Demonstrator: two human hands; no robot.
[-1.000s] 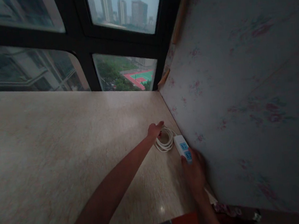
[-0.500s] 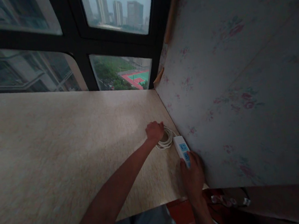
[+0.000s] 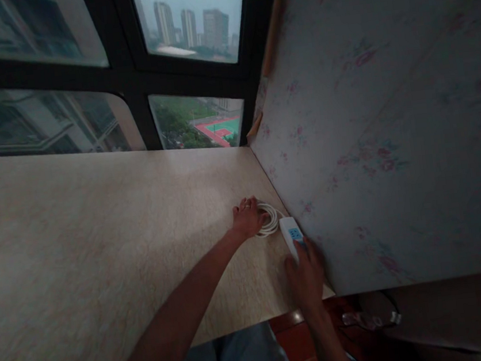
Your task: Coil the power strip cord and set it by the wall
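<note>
A white power strip (image 3: 292,235) with blue sockets lies on the beige stone ledge (image 3: 100,243), close against the flowered wall. My right hand (image 3: 305,274) is closed around its near end. Beside it sits a coil of white cable (image 3: 270,220). My left hand (image 3: 248,217) rests on that coil, with its fingers curled over the loops and a ring showing on one finger.
The flowered wall panel (image 3: 389,117) bounds the ledge on the right. Dark-framed windows (image 3: 192,64) run along the back. Below the ledge edge are my lap (image 3: 239,360), a reddish floor and some cable (image 3: 373,319).
My left hand shifted slightly on the coil and its fingers curled over it. My right hand slid further up the power strip, covering more of it. The camera view tilted a little.
</note>
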